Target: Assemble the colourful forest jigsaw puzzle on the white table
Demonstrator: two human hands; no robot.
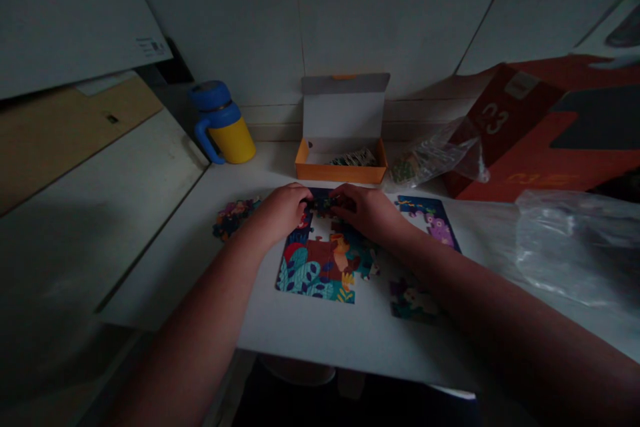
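Biggest thing here is the white table [300, 337], pushed up against the wall. Next is a red-orange box [523, 130] marked 03, sitting tilted toward the back right, with a crumpled clear plastic bag [565, 253] in front of it.

The part-built jigsaw [313, 267] is mid-table, right under and in front of the hands. Blue leafy stuff fills its bottom left corner, there's an orange-brown animal in the middle, and bare tabletop shows through a gap above that.

Behind it is an orange carton [341, 172], lid up, loose pieces [355, 158] inside. A smaller clear bag [425, 157] with something greenish in it lies just right of that, and a blue-and-yellow mug [233, 140] stands back left.

Both hands are at the jigsaw's top edge, fingers curled: left hand [287, 207] at the top left corner, right hand [367, 210] just across from it. Too dark to tell if either one's actually pinching a piece.

Smallest bits: a joined purple section [440, 227] on the right, a dim patch [413, 300] below the right forearm, and a colorful heap [233, 217] by the left wrist.
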